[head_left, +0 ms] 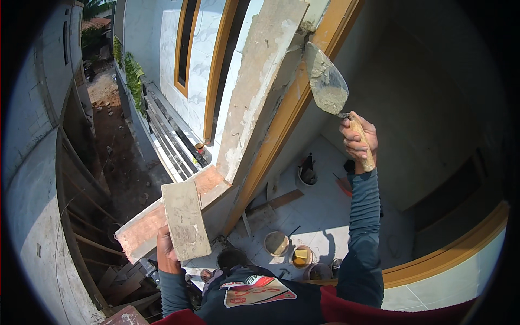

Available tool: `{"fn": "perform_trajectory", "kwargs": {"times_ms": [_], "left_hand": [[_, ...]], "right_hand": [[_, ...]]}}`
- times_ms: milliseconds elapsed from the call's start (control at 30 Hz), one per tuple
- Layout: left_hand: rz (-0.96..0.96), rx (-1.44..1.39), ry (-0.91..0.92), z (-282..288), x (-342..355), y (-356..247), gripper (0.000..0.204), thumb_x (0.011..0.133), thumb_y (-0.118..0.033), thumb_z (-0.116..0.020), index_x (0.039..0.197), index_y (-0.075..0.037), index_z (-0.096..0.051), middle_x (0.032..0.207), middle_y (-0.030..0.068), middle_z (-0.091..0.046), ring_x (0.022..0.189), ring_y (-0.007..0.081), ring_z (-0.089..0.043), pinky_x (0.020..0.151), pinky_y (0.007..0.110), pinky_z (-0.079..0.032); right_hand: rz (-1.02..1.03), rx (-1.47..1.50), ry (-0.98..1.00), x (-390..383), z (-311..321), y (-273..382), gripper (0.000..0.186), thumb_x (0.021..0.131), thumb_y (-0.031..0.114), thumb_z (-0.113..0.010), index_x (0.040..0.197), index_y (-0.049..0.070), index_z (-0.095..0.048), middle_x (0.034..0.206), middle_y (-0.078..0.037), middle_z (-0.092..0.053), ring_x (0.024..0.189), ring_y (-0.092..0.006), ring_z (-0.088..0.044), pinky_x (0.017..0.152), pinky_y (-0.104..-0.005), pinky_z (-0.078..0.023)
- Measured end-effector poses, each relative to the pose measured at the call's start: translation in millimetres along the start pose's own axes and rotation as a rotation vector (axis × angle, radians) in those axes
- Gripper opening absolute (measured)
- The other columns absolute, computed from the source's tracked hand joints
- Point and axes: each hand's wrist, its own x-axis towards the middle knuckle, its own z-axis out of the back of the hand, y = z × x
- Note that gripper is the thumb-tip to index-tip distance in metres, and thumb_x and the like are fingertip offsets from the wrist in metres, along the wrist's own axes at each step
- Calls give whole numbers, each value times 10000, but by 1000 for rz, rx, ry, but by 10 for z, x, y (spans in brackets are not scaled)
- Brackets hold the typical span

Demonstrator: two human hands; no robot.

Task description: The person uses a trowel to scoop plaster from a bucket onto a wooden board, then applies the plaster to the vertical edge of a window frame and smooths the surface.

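Observation:
Raised at the upper right, my right hand [355, 135] is closed round the wooden handle of a trowel [329, 81]. Wet grey mortar coats its blade, whose tip meets the narrow edge of the wall beside an orange-brown wooden frame [284, 132]. My left hand [167, 246], lower left, grips a mortar-stained rectangular board [187, 222] from its far side; most of those fingers are hidden behind it. The board overlaps a pinkish ledge [143, 230] at the foot of a long, patchily plastered strip [249, 86].
Several buckets stand on the tiled floor below, one a mortar bucket [276, 244], another holding a yellow block [301, 257]. A loose plank [284, 201] lies near the frame. On the left, a deep gap with loose timber [127, 287] runs beside a curved-looking concrete wall [38, 211].

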Motion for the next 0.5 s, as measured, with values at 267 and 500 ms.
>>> {"fn": "perform_trajectory", "kwargs": {"times_ms": [267,500], "left_hand": [[-33,29,-6,32,18,68,458,829,-103,-516,1261,50,-496,1171,218,-614,992,340,-654,861,504,-539],[23,25,76,-33,-34,54,470,847,-90,-517,1288,60,-455,1165,232,-609,988,332,-657,842,495,-549]], "right_hand": [[92,-26,58,122,-221,102,428,1019,314,-204,1078,-59,-404,747,-130,-465,445,-182,-522,327,-348,-525],[102,-123,-26,98,-9,-237,444,1025,350,-186,1078,-32,-408,723,-131,-456,437,-206,-514,350,-361,-524]]}}
